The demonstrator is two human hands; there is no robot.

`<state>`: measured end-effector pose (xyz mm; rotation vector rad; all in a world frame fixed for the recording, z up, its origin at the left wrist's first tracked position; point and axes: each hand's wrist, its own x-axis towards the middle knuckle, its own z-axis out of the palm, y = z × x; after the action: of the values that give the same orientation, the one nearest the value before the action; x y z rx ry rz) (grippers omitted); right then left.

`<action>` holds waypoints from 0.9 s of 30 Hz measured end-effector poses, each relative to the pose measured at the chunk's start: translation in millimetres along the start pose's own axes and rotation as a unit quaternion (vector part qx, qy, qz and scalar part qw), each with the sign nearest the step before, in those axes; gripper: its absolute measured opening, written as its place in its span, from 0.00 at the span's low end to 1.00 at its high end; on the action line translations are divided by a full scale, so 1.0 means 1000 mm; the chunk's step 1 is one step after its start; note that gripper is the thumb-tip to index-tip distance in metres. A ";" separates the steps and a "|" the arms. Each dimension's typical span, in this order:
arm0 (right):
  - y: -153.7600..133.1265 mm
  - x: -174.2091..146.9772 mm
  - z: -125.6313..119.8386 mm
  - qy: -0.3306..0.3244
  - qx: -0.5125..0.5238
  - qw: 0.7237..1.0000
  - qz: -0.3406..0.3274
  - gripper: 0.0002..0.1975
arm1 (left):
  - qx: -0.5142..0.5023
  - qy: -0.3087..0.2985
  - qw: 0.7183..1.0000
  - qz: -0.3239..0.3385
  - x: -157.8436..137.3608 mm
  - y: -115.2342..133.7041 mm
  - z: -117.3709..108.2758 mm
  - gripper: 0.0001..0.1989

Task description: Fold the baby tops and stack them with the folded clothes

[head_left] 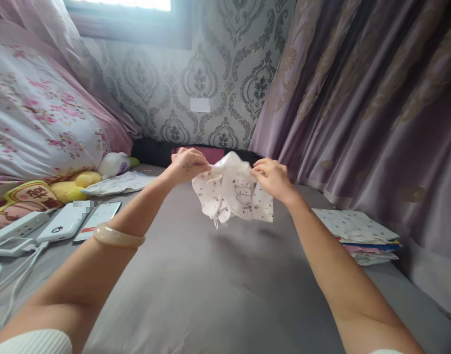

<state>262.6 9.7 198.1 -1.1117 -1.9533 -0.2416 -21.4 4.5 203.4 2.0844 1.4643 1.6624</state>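
Observation:
A small white baby top (234, 191) with a scattered dark print hangs in the air above the grey bed sheet, its lower edge clear of the sheet. My left hand (190, 164) pinches its upper left edge, and my right hand (272, 178) grips the upper right. Between them the cloth sags in loose folds, and thin tie strings dangle at the lower left. A shadow lies on the sheet (173, 285) beneath it. My left wrist bears a pale bangle (118, 237).
At right lies a stack of folded clothes (358, 228) by the purple curtain (332, 98). On the left are a power strip (22, 226), a white power bank (65, 221), a phone (100, 220), cables, plush toys (75, 184) and another white garment (120, 183). Patterned wall (225, 73) behind.

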 end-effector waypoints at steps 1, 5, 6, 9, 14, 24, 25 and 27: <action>0.001 0.003 0.000 -0.018 -0.009 1.000 -0.006 0.13 | 0.031 0.005 1.000 0.001 0.002 0.000 0.001 0.07; 0.004 0.010 0.003 0.051 -0.037 0.997 0.039 0.11 | 0.081 0.078 0.993 -0.031 0.009 -0.002 0.006 0.08; 0.005 0.011 0.005 0.060 -0.039 0.996 0.048 0.11 | 0.085 0.070 0.993 -0.033 0.010 -0.004 0.007 0.08; 0.004 0.009 0.007 0.050 -0.038 0.996 0.056 0.10 | 0.098 0.066 0.993 -0.024 0.011 -0.010 0.009 0.08; -0.011 -0.001 -0.017 -0.047 0.105 0.991 0.075 0.14 | 0.018 -0.029 0.998 -0.052 0.004 -0.003 -0.016 0.11; -0.005 -0.004 -0.026 -0.180 0.293 0.928 0.140 0.19 | -0.158 -0.234 0.946 -0.158 0.000 0.010 -0.030 0.14; -0.005 -0.004 -0.025 -0.212 0.321 0.913 0.133 0.19 | -0.176 -0.238 0.945 -0.140 -0.001 0.011 -0.027 0.13; -0.008 -0.005 -0.027 -0.273 0.376 0.877 0.122 0.20 | -0.227 -0.254 0.934 -0.110 -0.003 0.013 -0.024 0.14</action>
<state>273.4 -12.8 212.9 -0.9137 -2.0403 0.9956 -32.7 -15.7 218.3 1.8189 0.9879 1.1212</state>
